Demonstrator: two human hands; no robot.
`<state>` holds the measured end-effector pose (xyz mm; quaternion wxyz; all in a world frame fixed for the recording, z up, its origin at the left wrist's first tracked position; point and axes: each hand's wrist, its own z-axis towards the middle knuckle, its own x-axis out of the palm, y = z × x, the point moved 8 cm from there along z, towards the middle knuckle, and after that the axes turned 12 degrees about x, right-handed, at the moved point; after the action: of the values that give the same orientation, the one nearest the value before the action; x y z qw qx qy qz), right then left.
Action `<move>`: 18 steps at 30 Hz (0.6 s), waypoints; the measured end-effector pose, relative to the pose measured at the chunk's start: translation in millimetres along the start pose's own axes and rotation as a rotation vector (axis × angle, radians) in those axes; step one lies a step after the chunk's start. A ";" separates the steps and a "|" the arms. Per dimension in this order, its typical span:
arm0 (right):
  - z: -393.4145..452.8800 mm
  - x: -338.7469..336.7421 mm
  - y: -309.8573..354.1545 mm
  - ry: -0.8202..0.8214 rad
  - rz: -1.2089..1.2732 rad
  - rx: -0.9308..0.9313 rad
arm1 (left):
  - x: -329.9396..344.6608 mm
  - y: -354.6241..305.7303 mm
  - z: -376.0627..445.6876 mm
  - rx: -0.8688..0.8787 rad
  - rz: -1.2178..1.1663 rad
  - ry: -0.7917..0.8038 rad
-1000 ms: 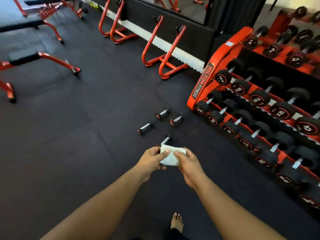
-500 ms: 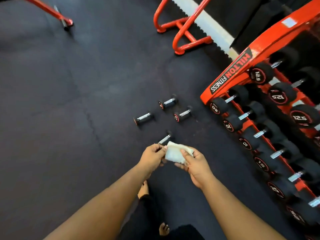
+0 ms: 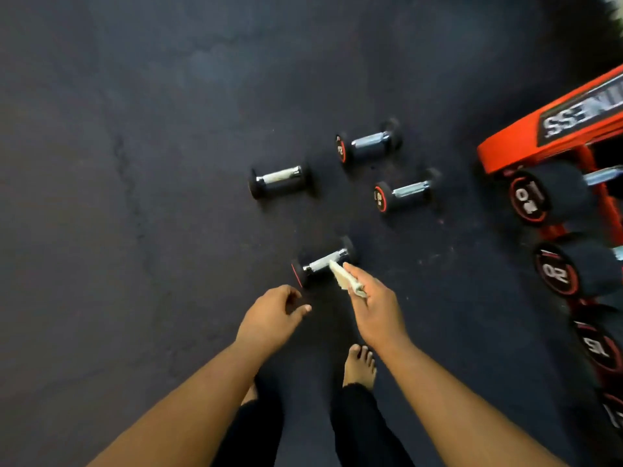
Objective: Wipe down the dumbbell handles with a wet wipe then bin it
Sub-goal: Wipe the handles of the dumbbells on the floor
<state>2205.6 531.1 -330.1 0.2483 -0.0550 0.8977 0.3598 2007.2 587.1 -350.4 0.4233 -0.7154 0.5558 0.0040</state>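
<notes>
The right hand (image 3: 374, 305) held the folded wet wipe (image 3: 344, 276) pinched in its grip, leading edge angled toward the chrome handle of the nearest dumbbell (image 3: 323, 262) just ahead, probably to start the first wipe. The left hand (image 3: 273, 318), beside it, hung empty with loosely curled fingers, likely ready to steady the weight. 3 more dumbbells (image 3: 279, 180) lay farther ahead on the floor (image 3: 135, 163). Half a second earlier both hands had held the wipe; the left had since let go.
</notes>
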 end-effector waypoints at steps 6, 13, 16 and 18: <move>110.4 87.2 -66.0 0.092 -0.584 -0.323 | 63.5 80.2 101.1 -0.030 0.246 0.017; 196.1 178.3 -105.6 0.072 -1.034 -0.604 | 117.0 139.4 195.8 -0.072 0.333 0.087; 208.8 210.1 -137.4 0.150 -1.160 -0.596 | 123.3 148.0 222.3 -0.046 0.371 0.090; 212.3 218.0 -149.0 0.115 -1.230 -0.562 | 114.8 151.2 235.5 -0.022 0.402 0.081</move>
<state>2143.3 582.0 -659.3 0.3360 -0.6371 0.5871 0.3695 2039.8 636.2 -647.1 0.3835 -0.5942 0.7040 0.0655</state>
